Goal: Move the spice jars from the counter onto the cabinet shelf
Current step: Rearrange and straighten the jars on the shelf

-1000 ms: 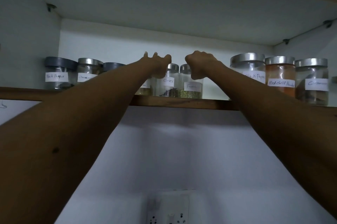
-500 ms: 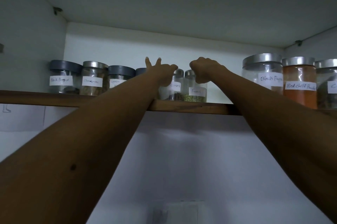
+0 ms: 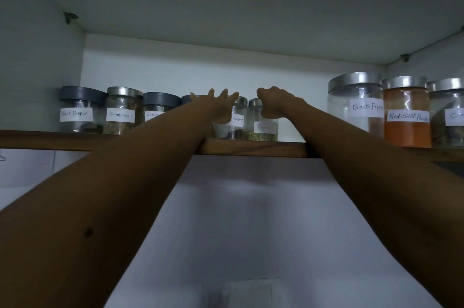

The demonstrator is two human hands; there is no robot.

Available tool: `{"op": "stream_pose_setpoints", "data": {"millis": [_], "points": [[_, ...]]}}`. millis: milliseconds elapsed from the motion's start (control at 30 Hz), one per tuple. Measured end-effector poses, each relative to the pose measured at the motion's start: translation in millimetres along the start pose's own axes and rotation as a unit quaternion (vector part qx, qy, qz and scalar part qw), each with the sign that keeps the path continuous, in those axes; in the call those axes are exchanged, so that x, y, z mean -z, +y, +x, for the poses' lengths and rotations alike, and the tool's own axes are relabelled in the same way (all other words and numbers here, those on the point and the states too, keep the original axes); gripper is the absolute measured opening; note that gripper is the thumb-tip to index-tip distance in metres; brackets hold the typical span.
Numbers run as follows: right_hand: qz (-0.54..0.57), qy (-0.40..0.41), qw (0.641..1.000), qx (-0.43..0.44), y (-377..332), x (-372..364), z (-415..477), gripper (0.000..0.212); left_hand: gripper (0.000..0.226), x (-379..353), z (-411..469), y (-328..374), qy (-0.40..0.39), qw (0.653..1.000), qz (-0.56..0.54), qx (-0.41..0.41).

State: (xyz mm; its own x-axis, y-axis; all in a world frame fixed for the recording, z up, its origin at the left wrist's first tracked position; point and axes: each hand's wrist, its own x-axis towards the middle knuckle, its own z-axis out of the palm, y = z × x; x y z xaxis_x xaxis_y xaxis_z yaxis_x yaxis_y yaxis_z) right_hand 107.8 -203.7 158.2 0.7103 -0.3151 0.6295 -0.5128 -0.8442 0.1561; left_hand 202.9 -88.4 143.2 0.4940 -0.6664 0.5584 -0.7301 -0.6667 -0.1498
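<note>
Both arms reach up to the brown wooden cabinet shelf (image 3: 251, 148). The right hand (image 3: 275, 103) is curled over the top of the small clear glass, silver-lidded Fennel jar (image 3: 263, 129). Its fingers wrap round the lid, and the jar stands upright on the shelf directly beneath that hand. The left hand (image 3: 221, 108) is released, fingers splayed out straight and grasping nothing. It sits in front of the small clear glass, silver-lidded Cloves jar (image 3: 237, 127), which stands just beside the Fennel jar, between the two hands. Whether the palm touches the Cloves jar I cannot tell. Out beyond the left hand runs a row: the dark-grey-lidded small Black Pepper jar (image 3: 80, 113), the silver-lidded glass Cinnamon jar (image 3: 120, 112), and a grey-lidded jar (image 3: 158, 108) whose label the left arm partly hides. Well apart beyond the right hand stand the silver-lidded large Black Pepper jar (image 3: 356, 107) and, touching it, the orange-filled Red Chilli Powder jar (image 3: 406, 122).
</note>
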Motion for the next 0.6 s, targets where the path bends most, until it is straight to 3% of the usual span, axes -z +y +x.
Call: {"op": "stream_pose_setpoints", "data": {"millis": [100, 200, 333, 600], "points": [[0.003, 0.018, 1.0, -0.011, -1.2, -2.6, -4.2, 0.035, 0.077, -1.9, 0.1, -1.2, 0.011, 1.0, 0.006, -0.003], [-0.029, 0.121, 0.992, 0.009, -3.8, 1.1, -7.6, 0.025, 0.082, -2.5, 3.5, -3.0, 0.081, 0.996, 0.02, -0.019], [-0.047, 0.223, 0.973, 0.04, -14.4, 11.9, -19.2, 0.017, 0.057, 9.0, -12.3, 0.9, 0.202, 0.974, 0.078, -0.069], [-0.033, 0.294, 0.952, 0.077, -27.5, 47.3, -70.4, 0.017, 0.023, 51.5, -56.9, 33.7, 0.284, 0.943, 0.126, -0.119]]}}
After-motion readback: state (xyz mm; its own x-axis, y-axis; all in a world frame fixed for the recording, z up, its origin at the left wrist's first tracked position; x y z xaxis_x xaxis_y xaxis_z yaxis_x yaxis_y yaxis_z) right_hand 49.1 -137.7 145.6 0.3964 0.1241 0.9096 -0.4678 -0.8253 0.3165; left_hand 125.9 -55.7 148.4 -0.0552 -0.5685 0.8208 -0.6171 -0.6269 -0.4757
